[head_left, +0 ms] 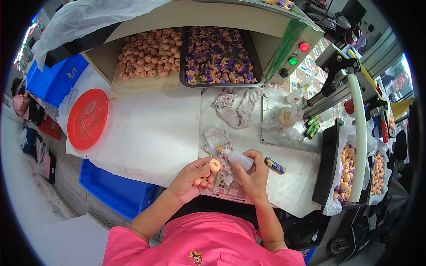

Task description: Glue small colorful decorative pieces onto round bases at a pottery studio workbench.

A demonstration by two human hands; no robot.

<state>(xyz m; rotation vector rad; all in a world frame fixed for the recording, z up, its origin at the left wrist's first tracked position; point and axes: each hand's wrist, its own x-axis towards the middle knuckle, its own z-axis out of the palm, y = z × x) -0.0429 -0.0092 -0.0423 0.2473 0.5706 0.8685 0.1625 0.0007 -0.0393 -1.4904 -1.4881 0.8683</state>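
Observation:
Between the fingertips of my left hand [184,182] is a small peach-coloured hollow doll head [215,166], its dark opening facing up. More small peach pieces [203,181] are tucked lower in the same hand. My right hand [254,179] is closed round a white squeeze bottle [240,158], tilted so that its yellow tip points left, just above the doll head. Tip and head appear apart. A crumpled patterned cloth [214,138] lies beyond the bottle's tip. Right of my right hand is a dark blue and gold cylinder [275,166], like a battery.
At the back, a heap of doll heads [151,53] sits beside a black tray [222,85] of purple and peach figures. A red plate [104,116] stands left. On the right are a metal press [326,95] and a black bin [327,164] of parts.

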